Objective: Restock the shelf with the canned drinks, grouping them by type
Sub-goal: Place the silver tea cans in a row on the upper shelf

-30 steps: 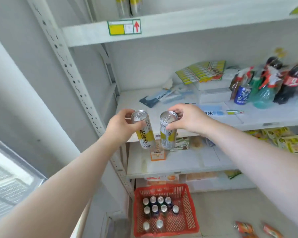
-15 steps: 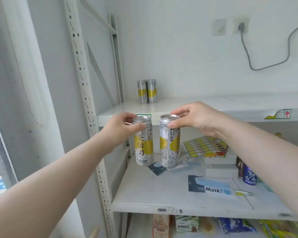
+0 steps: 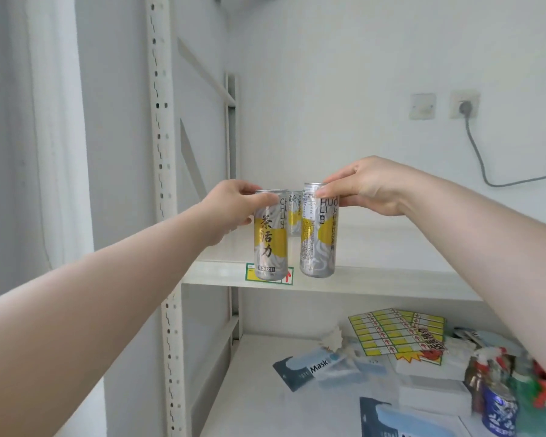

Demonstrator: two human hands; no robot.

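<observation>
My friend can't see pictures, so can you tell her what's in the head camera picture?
Two bare hands each hold a silver and yellow can upright by its top, side by side, at the front edge of a white shelf: the left hand holds the left can, the right hand the right can. A matching can stands behind them on the shelf.

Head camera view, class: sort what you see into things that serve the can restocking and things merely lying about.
Part of the job:
left hand gripping a yellow-and-silver can
right hand gripping a matching can
stocked can behind them
upper shelf

Lying about:
mask packet
yellow sticker sheet
blue can
wall plug
</observation>
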